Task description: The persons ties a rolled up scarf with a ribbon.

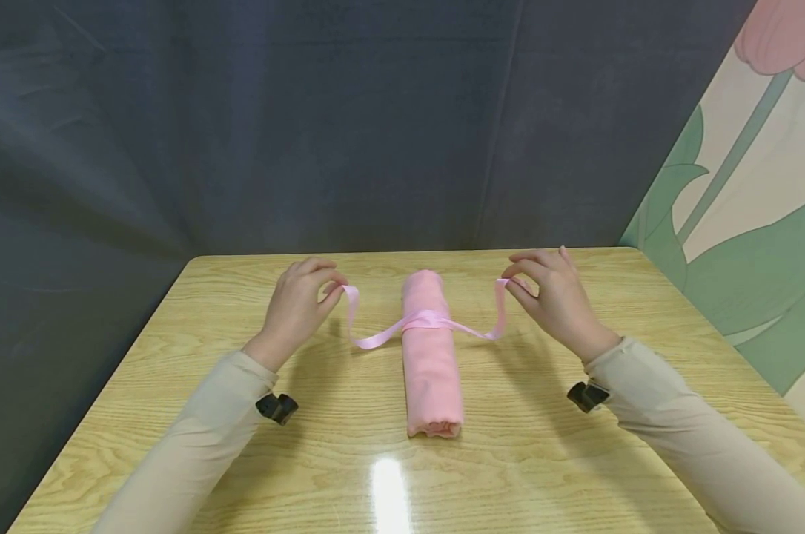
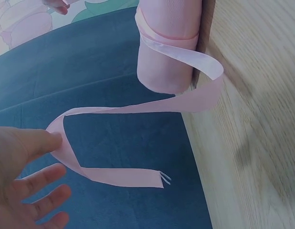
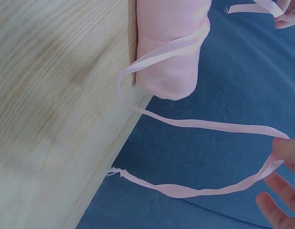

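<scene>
A rolled pink cloth [image 1: 433, 378] lies lengthwise on the table, with a pink ribbon [image 1: 426, 320] wrapped and crossed around its middle. To its left, my left hand [image 1: 299, 305] pinches one ribbon tail between thumb and forefinger, raised above the tabletop. On the other side my right hand [image 1: 554, 300] pinches the opposite tail the same way. Both tails sag slack between the roll and the fingers. In the left wrist view, a frayed ribbon end [image 2: 162, 178] hangs past the left thumb. The right wrist view shows another frayed end [image 3: 116, 171] beyond the right fingers.
The wood-grain table [image 1: 242, 445] reaches back to a dark curtain [image 1: 349, 133]. A wall with a painted tulip [image 1: 743, 156] stands on the right. Small black cameras [image 1: 277, 408] sit at both wrists. A light glare shows near the table's front.
</scene>
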Demonstrator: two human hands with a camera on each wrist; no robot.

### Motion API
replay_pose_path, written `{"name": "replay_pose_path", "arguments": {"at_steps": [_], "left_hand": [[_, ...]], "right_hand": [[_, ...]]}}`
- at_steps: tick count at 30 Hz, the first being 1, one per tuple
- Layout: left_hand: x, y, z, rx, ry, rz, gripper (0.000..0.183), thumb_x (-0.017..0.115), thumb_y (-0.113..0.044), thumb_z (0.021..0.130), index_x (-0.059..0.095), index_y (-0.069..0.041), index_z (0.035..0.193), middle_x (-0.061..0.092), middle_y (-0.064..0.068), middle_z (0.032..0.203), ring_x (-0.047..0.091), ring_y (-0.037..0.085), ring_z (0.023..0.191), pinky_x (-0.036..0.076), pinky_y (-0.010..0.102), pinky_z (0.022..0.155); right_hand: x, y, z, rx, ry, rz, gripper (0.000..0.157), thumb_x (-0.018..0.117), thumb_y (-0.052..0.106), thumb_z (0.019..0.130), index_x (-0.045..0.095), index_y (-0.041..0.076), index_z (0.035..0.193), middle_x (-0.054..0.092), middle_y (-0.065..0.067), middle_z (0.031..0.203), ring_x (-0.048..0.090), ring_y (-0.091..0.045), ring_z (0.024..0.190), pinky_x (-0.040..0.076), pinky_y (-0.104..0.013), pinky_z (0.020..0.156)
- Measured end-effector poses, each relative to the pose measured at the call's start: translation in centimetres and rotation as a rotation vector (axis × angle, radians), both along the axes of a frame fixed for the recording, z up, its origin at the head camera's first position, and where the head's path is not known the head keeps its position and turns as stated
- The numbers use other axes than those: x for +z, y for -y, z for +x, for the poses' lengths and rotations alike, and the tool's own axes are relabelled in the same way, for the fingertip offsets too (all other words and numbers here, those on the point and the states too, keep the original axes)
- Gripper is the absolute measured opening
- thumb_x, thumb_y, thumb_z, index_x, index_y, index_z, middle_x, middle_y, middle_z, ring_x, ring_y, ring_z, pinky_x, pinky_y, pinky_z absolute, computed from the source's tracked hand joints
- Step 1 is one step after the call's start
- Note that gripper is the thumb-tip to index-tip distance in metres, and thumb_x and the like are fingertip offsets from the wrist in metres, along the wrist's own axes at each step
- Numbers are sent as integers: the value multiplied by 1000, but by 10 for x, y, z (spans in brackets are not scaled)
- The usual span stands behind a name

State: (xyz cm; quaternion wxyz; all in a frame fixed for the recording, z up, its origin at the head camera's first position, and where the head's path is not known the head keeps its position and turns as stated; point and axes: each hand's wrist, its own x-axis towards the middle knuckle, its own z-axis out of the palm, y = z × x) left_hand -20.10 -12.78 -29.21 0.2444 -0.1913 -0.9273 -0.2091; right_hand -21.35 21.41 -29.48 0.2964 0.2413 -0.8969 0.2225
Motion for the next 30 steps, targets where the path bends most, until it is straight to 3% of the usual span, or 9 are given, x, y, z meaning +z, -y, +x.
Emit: {"name": "replay_pose_path", "arguments": {"at_steps": [15, 30], "left_hand": [[2, -8, 0, -23, -29, 25, 9, 70, -10, 82, 72, -7, 90, 65, 14, 114, 58, 33, 107, 43, 48, 95], [5, -17, 1, -29, 2, 7, 10, 69, -14, 83, 72, -9, 92, 63, 11, 118, 57, 32, 110, 43, 48, 96]], "right_hand": [[2, 5, 2, 10, -6, 8, 8, 71, -1, 77, 68, 3, 83, 65, -18, 106, 56, -38, 103, 22, -67, 105], [4, 10, 1, 27, -4, 18, 8, 71, 0, 77, 69, 3, 84, 65, -18, 108, 57, -37, 102, 23, -66, 106]]}}
